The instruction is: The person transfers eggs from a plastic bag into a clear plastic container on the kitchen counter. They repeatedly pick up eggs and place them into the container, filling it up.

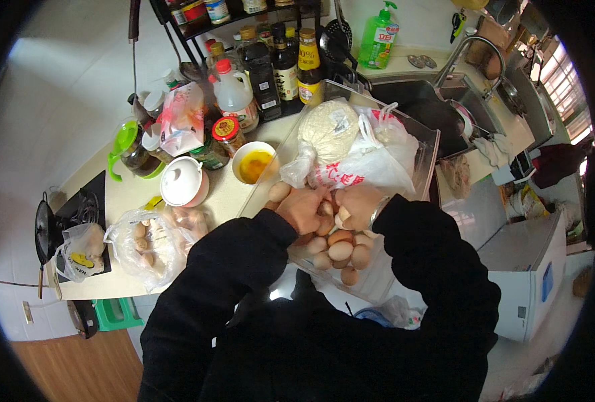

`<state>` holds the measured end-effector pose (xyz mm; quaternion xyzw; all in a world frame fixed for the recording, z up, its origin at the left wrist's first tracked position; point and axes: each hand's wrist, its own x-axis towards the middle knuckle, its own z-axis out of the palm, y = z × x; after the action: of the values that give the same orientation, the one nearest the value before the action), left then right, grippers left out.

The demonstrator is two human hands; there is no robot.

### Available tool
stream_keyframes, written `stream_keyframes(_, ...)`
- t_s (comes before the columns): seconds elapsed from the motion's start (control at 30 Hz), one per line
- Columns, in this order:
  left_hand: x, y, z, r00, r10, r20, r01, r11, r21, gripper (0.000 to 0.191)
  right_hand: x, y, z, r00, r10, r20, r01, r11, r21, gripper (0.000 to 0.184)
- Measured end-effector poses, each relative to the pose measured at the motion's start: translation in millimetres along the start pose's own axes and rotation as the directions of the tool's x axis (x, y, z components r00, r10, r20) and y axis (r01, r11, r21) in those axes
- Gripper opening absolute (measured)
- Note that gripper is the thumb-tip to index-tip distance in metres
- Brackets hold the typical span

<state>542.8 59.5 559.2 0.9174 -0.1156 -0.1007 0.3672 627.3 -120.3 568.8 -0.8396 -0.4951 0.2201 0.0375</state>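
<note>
Before me a clear plastic bin (251, 202) holds a pile of brown eggs (340, 250) at its near end. My left hand (300, 210) reaches into the eggs with curled fingers, touching them; its grip is partly hidden. Close beside it, my right hand (358, 207) is curled over a pale egg (345, 214). Just beyond both hands, a tied clear bag of cream-coloured grains (326, 129) and a white plastic bag with red print (372, 163) fill the bin's far part.
Left of the bin stand a bowl of beaten egg (255, 163), a lidded white pot (183, 181) and an open plastic bag (149, 246). Sauce bottles (262, 70) line the wall. A sink (478, 108) lies at the far right, near a green soap bottle (377, 40).
</note>
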Motion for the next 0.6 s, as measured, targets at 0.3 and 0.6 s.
stream_keyframes(0.3, 23, 12, 48, 0.991, -0.011, 0.137, 0.036, 0.982, -0.184, 0.062, -10, 11, -5, 0.951, 0.07, 0.301, -0.028, 0.99, -0.14, 0.03)
stream_keyframes(0.6, 35, 17, 61, 0.958, -0.081, 0.275, 0.141, 0.969, -0.204, 0.048, -6, 18, -6, 0.911, 0.062, 0.407, -0.003, 0.99, -0.144, 0.032)
